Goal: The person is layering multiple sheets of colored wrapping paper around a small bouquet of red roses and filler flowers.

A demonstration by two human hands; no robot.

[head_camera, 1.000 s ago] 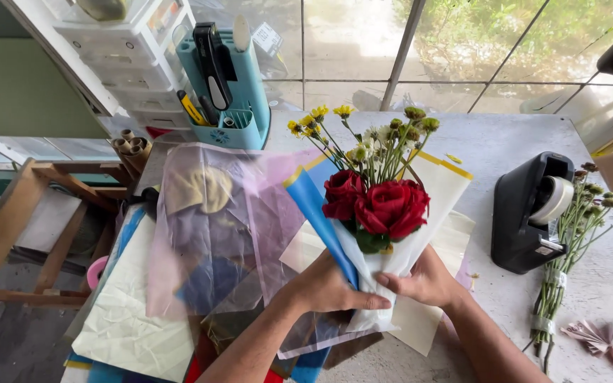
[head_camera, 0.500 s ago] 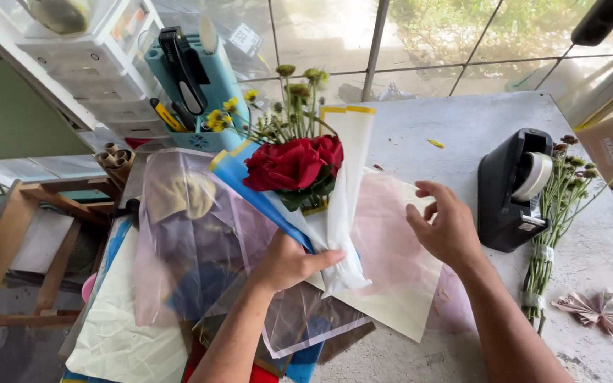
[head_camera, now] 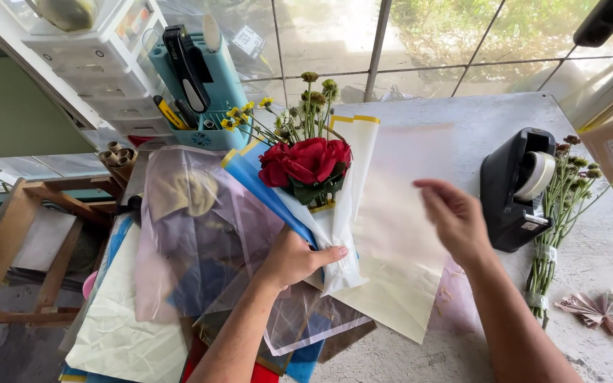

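My left hand (head_camera: 294, 259) grips the lower part of a bouquet (head_camera: 306, 164) of red roses with small yellow and green flowers, wrapped in white and blue paper. My right hand (head_camera: 455, 220) lifts a translucent pale pink sheet (head_camera: 406, 206) beside the bouquet, with its fingers on the sheet's edge. The sheet looks blurred. A cream sheet (head_camera: 399, 298) lies on the table under it.
A stack of coloured wrapping sheets (head_camera: 179, 248) lies at the left. A teal tool holder (head_camera: 200, 78) with scissors stands behind. At the right sit a black tape dispenser (head_camera: 516, 188), a loose flower bunch (head_camera: 555, 227) and a folded paper fan (head_camera: 601, 308). A wooden frame (head_camera: 15, 234) stands at the far left.
My right hand let go of the bouquet, moved right and took up the pale pink sheet. My left hand kept hold of the bouquet and shifted it left.
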